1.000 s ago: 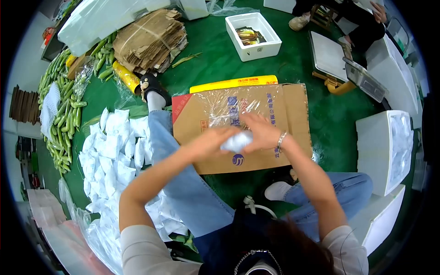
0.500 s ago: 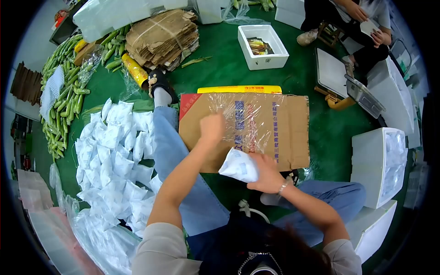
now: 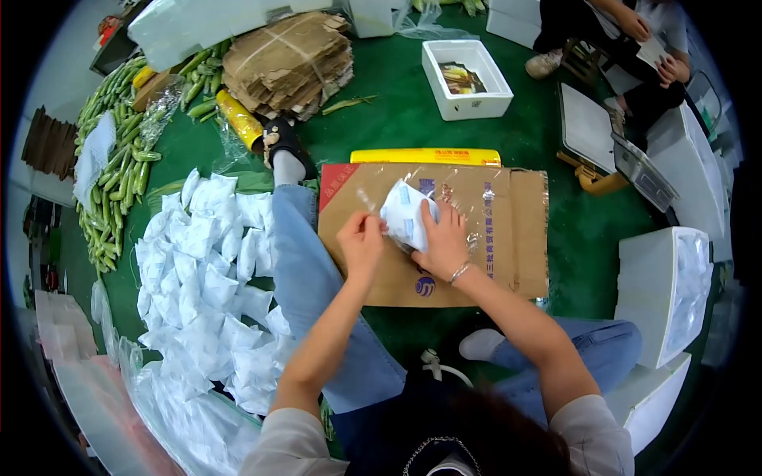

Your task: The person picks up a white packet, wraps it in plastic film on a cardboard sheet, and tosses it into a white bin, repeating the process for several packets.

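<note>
My right hand (image 3: 446, 243) presses a white ice pack (image 3: 407, 213) with pale blue print against the flat top of a cardboard box (image 3: 508, 238). Just left of the pack, my left hand (image 3: 363, 236) is pinched closed on clear plastic film (image 3: 386, 228) at the pack's edge. Shiny film shows round the pack and under my right fingers. Purple and red characters are printed on the cardboard, partly covered by the pack and my right hand.
Many white ice packs (image 3: 208, 270) are heaped on the floor at left, beside green corn cobs (image 3: 119, 190). A yellow roll box (image 3: 425, 156) lies behind the cardboard. Farther back stand a foam box (image 3: 468, 103) and stacked cardboard (image 3: 290, 59). A scale (image 3: 587, 127) and a seated person are at right.
My right hand has carried the ice pack up and left onto the film on the box. My left hand has come down beside it, and the film is now gathered round the pack.
</note>
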`<control>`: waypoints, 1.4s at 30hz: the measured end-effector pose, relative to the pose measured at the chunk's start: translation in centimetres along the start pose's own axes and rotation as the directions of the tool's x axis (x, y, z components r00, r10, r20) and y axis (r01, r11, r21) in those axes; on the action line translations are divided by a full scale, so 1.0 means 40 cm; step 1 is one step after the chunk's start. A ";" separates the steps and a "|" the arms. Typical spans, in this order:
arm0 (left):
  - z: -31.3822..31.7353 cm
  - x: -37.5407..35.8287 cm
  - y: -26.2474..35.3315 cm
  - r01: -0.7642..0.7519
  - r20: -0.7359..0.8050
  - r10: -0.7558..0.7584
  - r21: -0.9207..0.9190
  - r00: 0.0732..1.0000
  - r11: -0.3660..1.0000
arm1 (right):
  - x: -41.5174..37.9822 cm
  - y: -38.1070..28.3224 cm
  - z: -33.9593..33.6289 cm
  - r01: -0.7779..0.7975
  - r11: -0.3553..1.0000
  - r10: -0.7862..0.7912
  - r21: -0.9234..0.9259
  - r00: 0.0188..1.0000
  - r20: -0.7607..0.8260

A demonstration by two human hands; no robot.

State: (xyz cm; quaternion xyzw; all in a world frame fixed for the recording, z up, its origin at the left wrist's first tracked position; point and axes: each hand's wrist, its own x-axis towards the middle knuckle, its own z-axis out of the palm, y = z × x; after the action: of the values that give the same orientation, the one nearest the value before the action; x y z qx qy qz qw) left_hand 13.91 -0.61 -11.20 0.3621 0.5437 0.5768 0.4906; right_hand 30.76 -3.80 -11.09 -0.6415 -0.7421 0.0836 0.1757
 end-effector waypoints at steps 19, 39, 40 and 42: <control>0.072 0.204 0.088 -0.994 0.999 -0.012 0.034 0.033 0.105 | -0.251 0.098 -0.008 -0.148 0.978 0.181 0.144 0.950 -0.254; 0.147 0.049 0.173 -0.978 0.990 -0.055 0.135 0.128 0.158 | -0.025 0.144 -0.292 -0.163 0.875 0.380 0.456 0.815 -0.437; 0.145 0.036 0.182 -0.977 0.990 -0.057 0.140 0.132 0.161 | 0.008 0.133 -0.282 -0.120 0.887 0.338 0.446 0.826 -0.451; 0.134 0.028 0.201 -0.899 0.988 -0.051 0.151 0.143 0.411 | 0.003 0.049 -0.293 -0.126 0.958 0.197 0.258 0.941 -0.274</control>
State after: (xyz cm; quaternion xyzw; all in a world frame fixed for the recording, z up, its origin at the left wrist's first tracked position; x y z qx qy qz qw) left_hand 17.33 2.52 -2.66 0.9419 0.1872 0.0937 0.2626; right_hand 36.87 -4.57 -0.94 -0.6802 -0.6365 0.0882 0.3528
